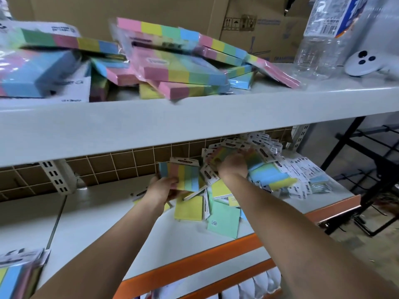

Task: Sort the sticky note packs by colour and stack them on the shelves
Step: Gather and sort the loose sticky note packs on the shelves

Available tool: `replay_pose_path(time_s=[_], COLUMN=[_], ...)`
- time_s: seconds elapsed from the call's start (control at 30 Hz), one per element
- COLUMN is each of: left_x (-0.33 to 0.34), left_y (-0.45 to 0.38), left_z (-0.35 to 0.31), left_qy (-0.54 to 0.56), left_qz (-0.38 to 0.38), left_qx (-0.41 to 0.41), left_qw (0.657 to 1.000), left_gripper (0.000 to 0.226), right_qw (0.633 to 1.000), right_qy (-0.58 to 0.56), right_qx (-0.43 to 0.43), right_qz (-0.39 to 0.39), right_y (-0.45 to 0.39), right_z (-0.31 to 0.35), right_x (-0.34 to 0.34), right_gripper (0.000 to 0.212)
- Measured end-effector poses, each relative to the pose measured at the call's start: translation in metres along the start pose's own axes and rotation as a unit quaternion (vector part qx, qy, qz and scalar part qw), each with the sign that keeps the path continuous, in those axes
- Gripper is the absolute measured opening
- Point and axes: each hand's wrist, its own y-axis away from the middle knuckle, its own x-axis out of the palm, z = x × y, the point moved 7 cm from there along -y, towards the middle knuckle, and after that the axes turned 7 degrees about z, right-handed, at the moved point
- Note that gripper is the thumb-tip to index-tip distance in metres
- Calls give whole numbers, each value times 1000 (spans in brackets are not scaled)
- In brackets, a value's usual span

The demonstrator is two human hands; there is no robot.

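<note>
My left hand grips a striped pack of sticky notes, holding it upright above the lower shelf. My right hand reaches into a heap of packs at the back right of that shelf; its fingers curl over a striped pack there, though the grip is partly hidden. Below both hands lie a yellow pack and a green pack. The upper shelf carries several large striped packs in a loose pile.
A clear plastic bottle and a white round object stand on the upper shelf's right end. Cardboard boxes stand behind. More striped packs sit at the lower shelf's left front. A black wire rack stands to the right.
</note>
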Motion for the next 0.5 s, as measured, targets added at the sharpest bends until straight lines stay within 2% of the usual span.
replay_pose_path(time_s=[0.1,0.17,0.23,0.3,0.37,0.47,0.5], left_x=[-4,-9,-13,-18,-23,-28,-30], left_y=[5,8,10,14,16,18,17], left_z=[1,1,1,-2,-2,0,1], left_qy=[-7,-11,-18,-11,4,8,3], left_qz=[2,-1,-6,-10,-15,-25,-30], left_qx=[-1,3,4,3,1,-2,-3], left_qw=[1000,1000,1000,1000,1000,1000,1000], left_gripper=[33,33,35,37,38,38,37], right_qw=[1000,994,986,982,982,983,977], right_qy=[-9,-14,-2,-33,-47,-85,-104], right_qx=[24,95,142,163,159,132,138], right_qz=[-11,-44,-83,-89,-95,-96,-122], right_y=[-14,-20,-27,-33,-36,-34,-32], right_z=[3,-3,-5,-4,-1,2,-1], right_x=[2,9,17,22,23,18,12], right_gripper=[72,89,80,77,76,55,52])
